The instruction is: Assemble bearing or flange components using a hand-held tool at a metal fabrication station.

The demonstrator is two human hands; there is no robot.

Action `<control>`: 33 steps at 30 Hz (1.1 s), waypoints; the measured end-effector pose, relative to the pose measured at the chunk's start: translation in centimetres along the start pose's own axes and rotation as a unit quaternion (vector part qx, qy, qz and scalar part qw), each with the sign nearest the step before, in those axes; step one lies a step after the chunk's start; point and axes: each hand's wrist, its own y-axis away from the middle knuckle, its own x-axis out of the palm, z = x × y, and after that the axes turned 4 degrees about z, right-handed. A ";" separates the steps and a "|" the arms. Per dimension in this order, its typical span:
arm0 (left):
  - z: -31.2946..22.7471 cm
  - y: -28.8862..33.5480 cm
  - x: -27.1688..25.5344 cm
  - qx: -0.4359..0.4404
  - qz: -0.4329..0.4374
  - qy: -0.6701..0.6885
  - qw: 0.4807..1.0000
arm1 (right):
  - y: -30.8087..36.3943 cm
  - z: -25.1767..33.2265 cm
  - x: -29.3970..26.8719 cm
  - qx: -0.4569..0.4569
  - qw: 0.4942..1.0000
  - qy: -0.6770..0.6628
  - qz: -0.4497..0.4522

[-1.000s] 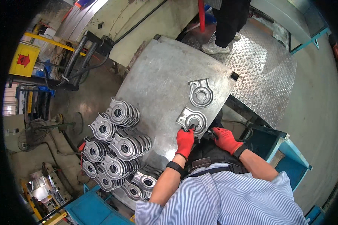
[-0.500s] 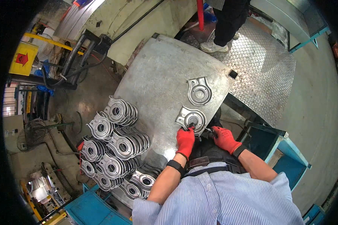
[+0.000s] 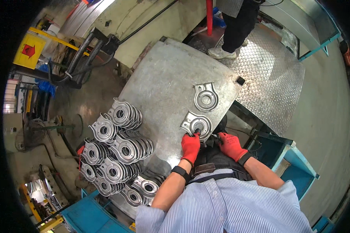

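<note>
Workshop floor (image 3: 326, 116) is smooth and grey at the right; a tread-plate platform (image 3: 274, 73) adjoins the far right side of the counter (image 3: 159, 77). Counter surface is bare grey metal, scuffed and stained, with a dark square opening at its right corner. Beyond its far edge stand a red post (image 3: 209, 17) and 1 co-worker (image 3: 241, 33) in dark trousers and pale shoes. Blue cabinets (image 3: 89, 213) flank the near side; a yellow sign (image 3: 27, 50) hangs at the left.

Leaning rows of metal brackets (image 3: 135, 144) occupy the counter's left portion. 2 more lie flat at the right: the far bracket (image 3: 205, 92) and, just beside it, the near bracket (image 3: 198, 119), close to the counter edge.

Left hand (image 3: 191, 145), red-gloved: fingers bent at the near bracket's ring; whether they grip it, cannot tell. Right hand (image 3: 231, 145), red-gloved: fingers curled around a slim dark item (image 3: 215, 136), too small to identify.
</note>
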 end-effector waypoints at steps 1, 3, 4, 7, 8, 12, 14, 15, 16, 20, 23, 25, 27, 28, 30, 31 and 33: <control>-0.4 0.2 -0.1 -0.002 0.002 0.008 1.000 | 0.0 0.1 -0.1 0.006 1.000 0.006 0.012; -1.3 0.8 -0.3 -0.007 0.006 0.024 1.000 | 0.1 0.2 -0.5 0.017 0.999 0.017 0.037; -1.4 0.9 -0.4 -0.012 0.006 0.024 1.000 | 0.1 0.1 -0.3 0.014 0.999 0.018 0.025; -1.3 1.0 -0.4 -0.014 0.006 0.023 1.000 | 0.2 -0.1 0.1 0.004 1.000 0.012 -0.001; -1.0 0.8 -0.4 -0.006 0.007 0.020 1.000 | 0.2 0.0 -0.1 -0.001 1.000 0.004 -0.005; -2.5 1.6 -0.8 -0.029 0.002 0.009 1.000 | 0.2 -0.3 0.0 0.002 0.999 0.024 0.023; -1.6 1.5 -0.6 -0.006 -0.010 0.012 1.000 | 0.0 0.1 0.0 -0.004 1.000 0.021 0.013; -1.2 1.4 -0.4 0.005 -0.019 0.012 1.000 | -0.1 0.2 -0.1 -0.010 1.000 0.019 0.008; -1.3 1.4 -0.4 0.020 -0.017 0.011 1.000 | -0.3 0.2 -0.2 -0.007 1.000 0.017 -0.001; -2.7 2.0 -2.1 0.023 -0.014 0.039 0.999 | -0.4 0.8 -0.9 -0.016 0.996 -0.040 -0.080; -2.8 3.1 -5.3 0.026 -0.021 0.071 0.997 | -0.5 1.9 -2.2 0.025 0.989 -0.119 -0.088; -3.0 4.6 -7.7 0.064 -0.072 0.068 0.993 | -0.4 1.4 -2.0 0.044 0.986 -0.140 -0.078; -3.7 6.2 -11.2 0.028 -0.079 0.096 0.992 | -0.1 -0.9 -1.4 0.030 0.987 -0.133 -0.087; -2.8 7.4 -12.6 0.012 -0.096 0.131 0.987 | 0.1 -2.5 -0.3 0.021 0.988 -0.119 -0.100; -4.0 10.0 -17.0 0.002 -0.129 0.148 0.981 | -0.1 -5.4 1.5 0.015 0.987 -0.084 -0.137; -4.7 11.6 -19.9 0.000 -0.150 0.129 0.980 | -0.2 -5.5 1.4 0.013 0.987 -0.108 -0.122; -0.7 12.7 -23.2 -0.029 -0.234 0.019 0.972 | -0.2 -4.6 0.8 0.002 0.984 -0.150 -0.092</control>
